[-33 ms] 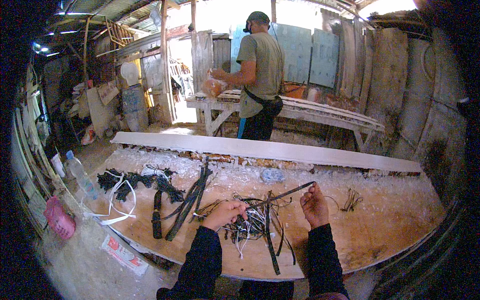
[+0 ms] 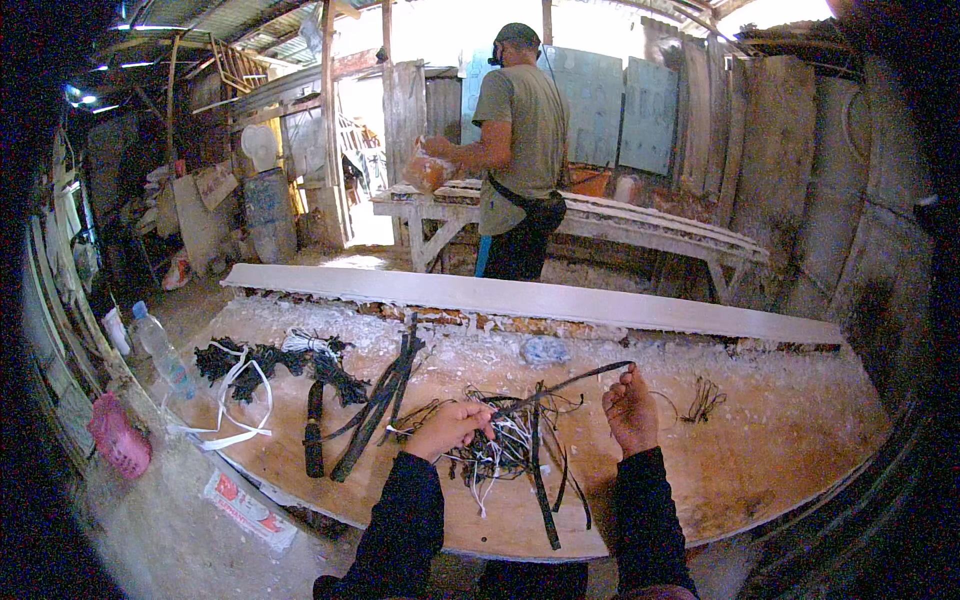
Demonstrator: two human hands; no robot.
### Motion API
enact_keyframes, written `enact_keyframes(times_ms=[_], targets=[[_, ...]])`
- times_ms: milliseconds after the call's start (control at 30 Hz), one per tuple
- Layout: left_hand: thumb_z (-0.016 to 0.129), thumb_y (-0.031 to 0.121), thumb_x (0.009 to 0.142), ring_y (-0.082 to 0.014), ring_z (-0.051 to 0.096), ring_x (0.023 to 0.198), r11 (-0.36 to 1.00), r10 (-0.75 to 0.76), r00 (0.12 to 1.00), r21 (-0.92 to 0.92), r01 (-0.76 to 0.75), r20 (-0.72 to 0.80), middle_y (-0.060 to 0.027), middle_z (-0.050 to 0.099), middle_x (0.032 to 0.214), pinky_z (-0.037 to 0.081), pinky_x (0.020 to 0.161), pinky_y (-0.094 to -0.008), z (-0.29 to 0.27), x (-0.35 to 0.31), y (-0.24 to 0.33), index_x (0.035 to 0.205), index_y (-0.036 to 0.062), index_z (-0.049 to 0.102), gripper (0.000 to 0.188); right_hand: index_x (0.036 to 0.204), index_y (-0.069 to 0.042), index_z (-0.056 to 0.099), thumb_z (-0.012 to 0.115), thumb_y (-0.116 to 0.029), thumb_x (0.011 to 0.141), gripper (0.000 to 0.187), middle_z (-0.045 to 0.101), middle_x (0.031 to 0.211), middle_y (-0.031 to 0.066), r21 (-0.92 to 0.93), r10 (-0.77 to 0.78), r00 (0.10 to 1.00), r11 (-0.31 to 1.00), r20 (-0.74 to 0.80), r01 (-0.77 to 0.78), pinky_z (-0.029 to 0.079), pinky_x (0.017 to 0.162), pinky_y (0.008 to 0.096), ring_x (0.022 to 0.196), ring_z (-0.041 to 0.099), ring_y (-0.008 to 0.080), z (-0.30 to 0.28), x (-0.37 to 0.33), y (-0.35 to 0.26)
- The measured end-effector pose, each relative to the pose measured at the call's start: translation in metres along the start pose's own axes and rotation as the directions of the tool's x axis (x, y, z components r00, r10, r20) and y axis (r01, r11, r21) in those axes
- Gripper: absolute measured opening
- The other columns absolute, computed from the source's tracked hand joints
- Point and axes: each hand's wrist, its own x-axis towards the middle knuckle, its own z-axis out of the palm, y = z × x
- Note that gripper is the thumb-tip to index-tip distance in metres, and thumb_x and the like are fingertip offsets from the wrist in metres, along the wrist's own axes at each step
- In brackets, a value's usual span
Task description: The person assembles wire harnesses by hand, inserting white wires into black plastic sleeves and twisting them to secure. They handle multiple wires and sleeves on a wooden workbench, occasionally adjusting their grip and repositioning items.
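A thin black strip stretches between my two hands above the wooden tabletop, bowing slightly upward. My left hand is closed on its left end. At the other end, my right hand pinches the tip between thumb and finger. Below and beside my left hand lies a tangled pile of white and black cords. Another black strip runs from that pile toward the near table edge. Left of my left hand is a bunch of long black strips, with a dark knife-like handle next to it.
Black cord bundles and a white strap loop lie at the left. A pale board spans the far edge, near a crumpled clear plastic piece. A bottle stands left. Beyond, a person works at a bench.
The black strip has gone from nearly straight to slightly bowed. My right hand has shifted very slightly; my left hand stays in place.
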Motion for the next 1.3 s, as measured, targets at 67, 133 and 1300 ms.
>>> enact_keyframes(times_ms=[67,133,1300], targets=[[0.05,0.025,0.087,-0.0043,0.041,0.051,1.0,-0.016,1.0,-0.008,0.016,-0.025,0.0016,0.058,0.071,0.033,0.043,-0.018,-0.001,-0.001,0.0,0.096,0.0057,0.061,0.024,0.099,-0.01,0.052,0.053,-0.02,0.086,0.017,0.053,0.077,-0.0026,-0.021,-0.039,0.999,0.999,0.009,0.039,0.042,0.054,0.0218,0.059,0.048,0.009,-0.003,0.002,-0.005],[0.051,0.022,0.085,-0.0047,0.042,0.051,0.999,-0.018,1.0,-0.045,0.018,-0.015,-0.0001,0.06,0.073,0.034,0.043,-0.018,-0.001,-0.001,0.0,0.097,0.0033,0.059,0.023,0.102,-0.01,0.051,0.052,-0.02,0.086,0.018,0.053,0.078,-0.0025,-0.004,-0.089,0.996,0.996,0.011,0.089,0.042,0.052,0.0214,0.058,0.047,0.0086,-0.006,0.003,-0.008],[0.061,0.022,0.08,-0.0021,0.038,0.045,0.97,0.145,0.973,-0.169,-0.176,-0.179,0.0054,0.047,0.058,0.029,0.039,-0.0179,0.05,-0.001,0.025,0.079,0.0072,0.055,0.016,0.083,-0.002,0.057,0.06,-0.009,0.078,0.009,0.058,0.076,0.0042,-0.692,0.18,0.981,0.718,0.079,-0.076,0.047,0.061,0.0276,0.068,0.055,0.0143,0.044,-0.053,0.07]])
